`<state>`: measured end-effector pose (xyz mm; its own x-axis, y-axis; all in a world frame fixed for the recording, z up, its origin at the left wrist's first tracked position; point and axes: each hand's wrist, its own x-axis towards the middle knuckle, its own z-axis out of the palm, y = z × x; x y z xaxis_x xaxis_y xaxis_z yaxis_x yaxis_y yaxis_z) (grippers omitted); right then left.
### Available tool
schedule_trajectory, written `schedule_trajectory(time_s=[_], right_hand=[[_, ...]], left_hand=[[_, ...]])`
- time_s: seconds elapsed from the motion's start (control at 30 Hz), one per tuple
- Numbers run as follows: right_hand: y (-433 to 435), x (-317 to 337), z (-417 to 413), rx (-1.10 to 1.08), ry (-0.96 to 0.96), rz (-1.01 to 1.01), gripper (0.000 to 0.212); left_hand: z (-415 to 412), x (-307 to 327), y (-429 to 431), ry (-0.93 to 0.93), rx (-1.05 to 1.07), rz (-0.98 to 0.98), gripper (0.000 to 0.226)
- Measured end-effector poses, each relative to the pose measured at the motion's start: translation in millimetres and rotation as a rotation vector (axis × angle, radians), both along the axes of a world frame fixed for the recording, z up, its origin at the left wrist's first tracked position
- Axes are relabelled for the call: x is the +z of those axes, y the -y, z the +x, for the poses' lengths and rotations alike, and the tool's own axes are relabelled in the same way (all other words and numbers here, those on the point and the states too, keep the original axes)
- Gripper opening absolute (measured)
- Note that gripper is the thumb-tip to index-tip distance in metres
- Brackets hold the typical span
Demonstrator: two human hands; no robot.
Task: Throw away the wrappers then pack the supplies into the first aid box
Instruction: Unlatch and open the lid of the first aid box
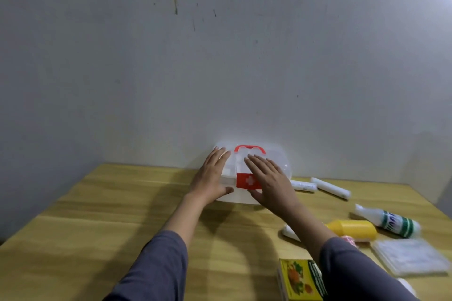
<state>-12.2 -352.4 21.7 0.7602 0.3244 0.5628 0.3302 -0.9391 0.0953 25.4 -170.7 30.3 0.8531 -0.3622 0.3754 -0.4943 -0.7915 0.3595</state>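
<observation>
We find our left hand [210, 178] flat, fingers spread, on the first aid box [276, 159]; our right hand [271, 183] likewise, grasping nothing. The box is clear plastic, red-handled, lid closed, against the wall. We judge opening is next: steady the base, release the red latch [248, 181] evenly. Supplies [352, 227] lie to the right.

1. I see the first aid box [274, 161] as clear, smooth plastic with a glossy sheen; its handle [249, 148] and latch [247, 181] are opaque red plastic.
2. The table [122, 215] looks like pale wood grain, matt.
3. The yellow bottle [353, 228] is smooth plastic.
4. The sleeves [156, 266] look like soft grey cloth.
5. The wall [220, 56] is matt, stained paint.
</observation>
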Motion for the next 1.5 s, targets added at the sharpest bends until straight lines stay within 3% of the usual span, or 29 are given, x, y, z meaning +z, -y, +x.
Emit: schedule_trajectory(time_s=[0.1, 0.27, 0.43, 0.53, 0.63, 0.77, 1.03, 1.27, 1.5], right_hand=[[9, 1, -5, 0.093, 0.011, 0.004, 0.071], [15, 6, -17, 0.249, 0.074, 0.084, 0.033], [9, 16, -18, 0.211, 0.084, 0.159, 0.025], [6, 20, -20, 0.204, 0.083, 0.206, 0.022], [4, 26, -23, 0.223, 0.097, 0.266, 0.021], [3, 46, -26, 0.237, 0.095, 0.327, 0.024], [2, 92, 2, 0.245, 0.149, 0.503, 0.023], [12, 111, 47, 0.092, 0.132, 0.604, 0.031], [43, 91, 75, -0.051, 0.136, 0.994, 0.029]], left_hand=[[-3, -2, 0, 0.003, 0.004, -0.022, 0.095], [-5, -1, -1, -0.032, 0.009, -0.066, 0.094], [-8, 2, 0, -0.098, 0.013, -0.147, 0.099], [-14, 0, 2, -0.136, 0.039, -0.274, 0.108], [-19, -5, 3, -0.19, 0.088, -0.535, 0.116], [-21, -14, -1, -0.301, 0.151, -0.766, 0.113], [-20, -24, -8, -0.372, 0.007, -0.799, 0.107], [-17, -24, -8, -0.348, -0.029, -0.884, 0.09], [-19, -28, -9, -0.348, -0.023, -0.872, 0.083]])
